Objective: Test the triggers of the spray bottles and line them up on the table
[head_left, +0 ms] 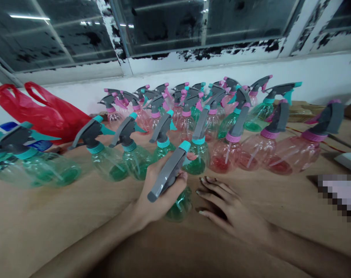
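A green spray bottle (179,206) with a grey trigger head and teal nozzle stands at the table's near middle. Wrapped round its neck, just under the spray head, is my left hand (155,193). My right hand (227,204) rests on the tabletop to the right of that bottle, fingers spread and nothing in them. Just beyond both hands runs a row of more bottles: a green one with a teal collar (199,158) and a pink one with a pink collar (225,154) are nearest to the right hand.
Several pink and green spray bottles (187,125) crowd the back of the wooden table (106,227) by the wall. At the back left slumps a red plastic bag (62,119). Cardboard (301,112) lies back right, with a pixelated flat object (342,195) at the right edge.
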`<action>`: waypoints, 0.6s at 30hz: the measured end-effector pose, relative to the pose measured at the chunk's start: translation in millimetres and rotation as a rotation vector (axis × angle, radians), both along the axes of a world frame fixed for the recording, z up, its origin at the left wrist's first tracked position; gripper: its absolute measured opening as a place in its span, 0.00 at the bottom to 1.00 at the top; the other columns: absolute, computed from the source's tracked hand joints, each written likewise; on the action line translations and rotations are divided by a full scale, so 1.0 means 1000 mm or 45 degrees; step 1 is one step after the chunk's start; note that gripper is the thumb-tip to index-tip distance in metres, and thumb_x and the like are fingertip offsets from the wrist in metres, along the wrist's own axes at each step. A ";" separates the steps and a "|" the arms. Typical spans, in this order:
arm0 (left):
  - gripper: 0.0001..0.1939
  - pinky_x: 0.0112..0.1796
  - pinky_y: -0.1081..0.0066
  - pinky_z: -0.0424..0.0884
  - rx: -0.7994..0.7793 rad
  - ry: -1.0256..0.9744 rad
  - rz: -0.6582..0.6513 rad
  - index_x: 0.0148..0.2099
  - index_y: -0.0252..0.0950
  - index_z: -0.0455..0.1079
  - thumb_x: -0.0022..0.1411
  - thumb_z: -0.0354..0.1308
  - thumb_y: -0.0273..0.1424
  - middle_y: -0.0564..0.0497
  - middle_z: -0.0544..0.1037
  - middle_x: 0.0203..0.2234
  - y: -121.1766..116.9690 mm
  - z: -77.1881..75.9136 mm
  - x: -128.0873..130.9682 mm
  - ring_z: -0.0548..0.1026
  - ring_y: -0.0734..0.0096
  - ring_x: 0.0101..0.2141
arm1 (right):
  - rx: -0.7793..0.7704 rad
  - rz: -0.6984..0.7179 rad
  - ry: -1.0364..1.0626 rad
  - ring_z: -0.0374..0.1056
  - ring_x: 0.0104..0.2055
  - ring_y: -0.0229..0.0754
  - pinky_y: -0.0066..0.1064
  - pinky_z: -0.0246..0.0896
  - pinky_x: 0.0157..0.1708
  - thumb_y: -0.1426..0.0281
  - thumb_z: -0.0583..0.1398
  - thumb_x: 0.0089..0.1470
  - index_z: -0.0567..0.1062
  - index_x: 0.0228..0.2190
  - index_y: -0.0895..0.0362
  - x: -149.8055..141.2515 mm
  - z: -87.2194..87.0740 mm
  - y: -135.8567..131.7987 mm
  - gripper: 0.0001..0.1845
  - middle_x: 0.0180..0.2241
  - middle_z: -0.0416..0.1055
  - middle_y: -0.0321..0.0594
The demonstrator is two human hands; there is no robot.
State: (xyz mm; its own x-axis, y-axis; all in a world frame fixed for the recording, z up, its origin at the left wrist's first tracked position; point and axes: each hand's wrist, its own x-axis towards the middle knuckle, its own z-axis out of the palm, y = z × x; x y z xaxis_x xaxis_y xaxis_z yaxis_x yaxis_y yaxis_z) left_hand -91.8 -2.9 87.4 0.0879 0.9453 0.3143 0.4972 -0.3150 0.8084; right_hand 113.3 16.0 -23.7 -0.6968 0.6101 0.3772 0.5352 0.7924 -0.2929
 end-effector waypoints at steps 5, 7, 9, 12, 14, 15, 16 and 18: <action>0.14 0.29 0.68 0.68 -0.028 -0.026 -0.058 0.37 0.42 0.70 0.49 0.50 0.24 0.54 0.71 0.28 0.000 0.004 -0.001 0.70 0.69 0.26 | -0.010 -0.003 -0.018 0.56 0.59 0.50 0.50 0.56 0.55 0.60 0.55 0.58 0.68 0.51 0.54 0.000 -0.001 0.000 0.21 0.56 0.63 0.46; 0.11 0.25 0.69 0.66 -0.038 0.006 -0.038 0.35 0.42 0.69 0.49 0.50 0.26 0.54 0.69 0.24 -0.001 0.006 -0.002 0.67 0.70 0.22 | -0.014 -0.004 -0.024 0.56 0.60 0.50 0.50 0.56 0.55 0.60 0.55 0.58 0.68 0.51 0.54 0.000 0.000 0.000 0.21 0.57 0.63 0.46; 0.08 0.24 0.69 0.64 -0.036 0.035 -0.027 0.33 0.41 0.67 0.49 0.50 0.27 0.55 0.68 0.22 -0.002 0.008 -0.003 0.65 0.70 0.21 | -0.016 -0.002 -0.032 0.56 0.60 0.50 0.51 0.56 0.55 0.60 0.54 0.58 0.68 0.51 0.54 -0.001 0.001 0.000 0.21 0.56 0.63 0.46; 0.06 0.27 0.69 0.66 -0.021 0.006 -0.045 0.32 0.40 0.66 0.49 0.50 0.27 0.54 0.71 0.26 -0.003 0.009 -0.004 0.68 0.69 0.25 | -0.018 0.001 -0.010 0.56 0.59 0.51 0.51 0.56 0.55 0.60 0.55 0.58 0.68 0.51 0.53 -0.001 0.001 0.000 0.21 0.56 0.64 0.46; 0.06 0.28 0.70 0.68 -0.024 -0.022 -0.054 0.33 0.40 0.66 0.49 0.51 0.27 0.54 0.72 0.27 -0.002 0.008 -0.005 0.70 0.69 0.26 | -0.025 0.000 0.012 0.57 0.59 0.51 0.52 0.56 0.55 0.60 0.55 0.58 0.68 0.51 0.53 -0.001 0.001 0.000 0.21 0.55 0.64 0.45; 0.07 0.28 0.70 0.68 -0.036 -0.021 -0.059 0.33 0.40 0.67 0.50 0.51 0.27 0.54 0.72 0.27 -0.002 0.008 -0.005 0.70 0.69 0.26 | -0.028 0.002 0.018 0.57 0.59 0.51 0.52 0.56 0.54 0.61 0.55 0.57 0.68 0.51 0.53 -0.001 0.001 0.000 0.21 0.56 0.64 0.45; 0.08 0.27 0.70 0.68 -0.047 -0.014 -0.061 0.35 0.41 0.68 0.50 0.51 0.27 0.54 0.72 0.27 -0.001 0.007 -0.005 0.70 0.69 0.26 | -0.032 0.003 0.018 0.57 0.59 0.51 0.51 0.57 0.54 0.60 0.56 0.57 0.68 0.51 0.53 -0.001 0.001 0.000 0.21 0.56 0.64 0.45; 0.11 0.28 0.69 0.68 -0.047 0.011 -0.061 0.39 0.42 0.69 0.52 0.52 0.28 0.54 0.73 0.27 0.000 0.005 -0.005 0.71 0.69 0.26 | -0.036 -0.002 0.004 0.57 0.59 0.51 0.52 0.57 0.54 0.60 0.55 0.57 0.68 0.51 0.53 -0.001 0.000 0.000 0.21 0.56 0.64 0.45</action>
